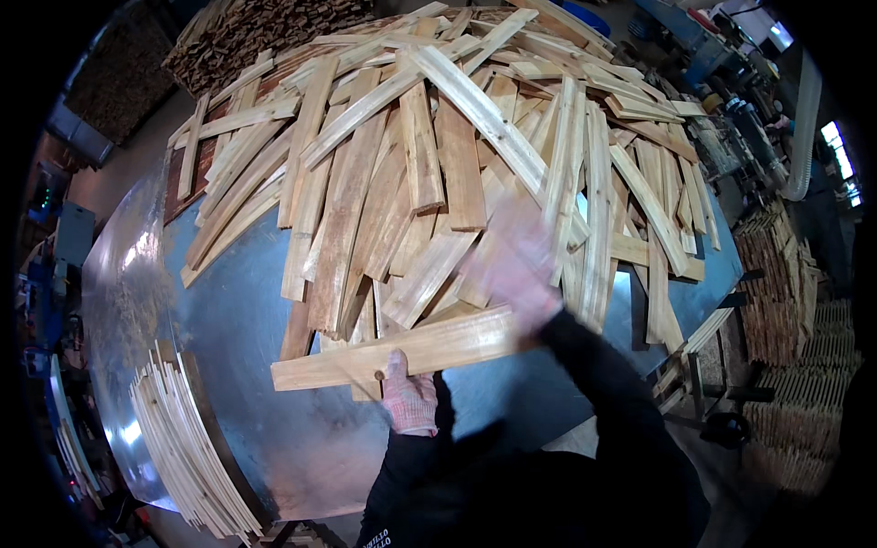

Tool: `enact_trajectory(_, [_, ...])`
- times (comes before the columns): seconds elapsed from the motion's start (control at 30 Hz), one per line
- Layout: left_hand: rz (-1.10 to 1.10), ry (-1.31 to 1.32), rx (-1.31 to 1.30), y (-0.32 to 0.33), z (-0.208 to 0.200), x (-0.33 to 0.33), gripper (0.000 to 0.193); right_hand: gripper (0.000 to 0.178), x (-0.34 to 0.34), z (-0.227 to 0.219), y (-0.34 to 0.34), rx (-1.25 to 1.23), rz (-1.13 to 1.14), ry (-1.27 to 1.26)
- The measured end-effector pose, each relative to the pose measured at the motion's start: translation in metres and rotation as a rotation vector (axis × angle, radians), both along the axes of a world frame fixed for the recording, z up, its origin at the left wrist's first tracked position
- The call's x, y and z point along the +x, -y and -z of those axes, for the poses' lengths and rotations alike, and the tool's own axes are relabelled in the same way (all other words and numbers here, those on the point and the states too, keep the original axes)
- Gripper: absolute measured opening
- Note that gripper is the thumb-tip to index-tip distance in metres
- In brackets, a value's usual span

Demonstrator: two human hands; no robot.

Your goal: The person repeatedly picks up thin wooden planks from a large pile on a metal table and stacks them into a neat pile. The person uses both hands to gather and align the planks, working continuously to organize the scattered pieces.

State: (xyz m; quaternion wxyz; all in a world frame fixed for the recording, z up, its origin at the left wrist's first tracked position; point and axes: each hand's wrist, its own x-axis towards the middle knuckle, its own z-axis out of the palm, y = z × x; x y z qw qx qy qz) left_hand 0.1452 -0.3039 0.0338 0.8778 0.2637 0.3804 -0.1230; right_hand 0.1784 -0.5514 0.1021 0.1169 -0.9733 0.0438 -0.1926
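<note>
A pale wooden slat [457,343] with a dark knot near its lower edge lies crosswise in front of me. My left hand [410,400], in a pinkish knit glove, grips it from below, the thumb laid over its face. Smeared by motion, my right hand [518,265] is above the slat's right end, over the pile; its fingers cannot be made out. Behind the held slat spreads a big loose heap of wooden slats [347,219], overlapping at many angles.
The heap rests on a metal-topped table [228,320]. At its left front edge stands a neat row of slats [192,447]. Stacked wood [265,41] rises at the back left, more stacks [795,384] at the right. Machinery [722,100] and a pale hose [804,128] stand back right.
</note>
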Motion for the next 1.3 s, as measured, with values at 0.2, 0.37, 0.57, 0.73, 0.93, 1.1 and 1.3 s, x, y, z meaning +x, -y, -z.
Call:
enact_trajectory(0.2, [0.175,0.088,0.329,0.003,-0.025,-0.014,0.035,0.122,0.028,0.014,0.157,0.439,0.692,-0.308])
enact_trajectory(0.37, [0.381,0.410,0.841,-0.021,0.018,-0.024,0.035,0.099,0.004,-0.022,0.087,0.472,0.460,-0.243])
enact_trajectory(0.57, [0.449,0.056,0.343,0.001,-0.013,0.002,0.040,0.093,-0.090,-0.041,-0.040,0.607,0.037,-0.505])
enact_trajectory(0.73, [0.362,0.251,0.261,-0.001,0.027,-0.009,0.060,0.086,-0.109,-0.031,-0.075,0.458,-0.094,-0.700])
enact_trajectory(0.93, [0.424,0.157,0.177,-0.002,0.029,-0.015,0.055,0.064,-0.093,-0.020,-0.056,0.197,-0.356,-0.329])
enact_trajectory(1.1, [0.360,0.071,0.330,0.021,-0.015,-0.016,0.036,0.079,-0.100,0.056,0.125,-0.320,0.783,0.068])
enact_trajectory(1.3, [0.345,0.131,0.288,0.024,-0.013,-0.019,0.040,0.100,-0.114,0.059,0.178,0.484,1.007,-0.182])
